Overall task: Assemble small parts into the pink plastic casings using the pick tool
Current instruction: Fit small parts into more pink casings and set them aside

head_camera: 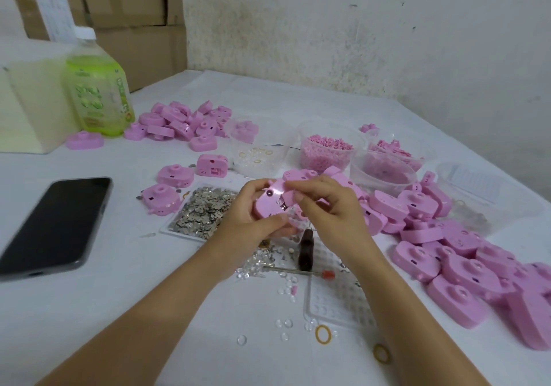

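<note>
My left hand (249, 215) grips a pink plastic casing (269, 203) above the table, its flat underside turned up toward me. My right hand (325, 203) pinches a small part against the casing's upper right edge, beside a small metal contact (282, 204) set in it. The dark-handled pick tool (305, 250) lies on the table just below my hands, held by neither. A flat tray of small metal pieces (205, 211) sits to the left of the casing.
Pink casings are heaped at the right (465, 254) and at the back left (182, 121). Clear tubs of pink parts (326, 150) stand behind. A black phone (55, 226) lies left, a green bottle (97, 87) back left. A red-tipped pin (301, 272), clear lenses and rubber rings are scattered near me.
</note>
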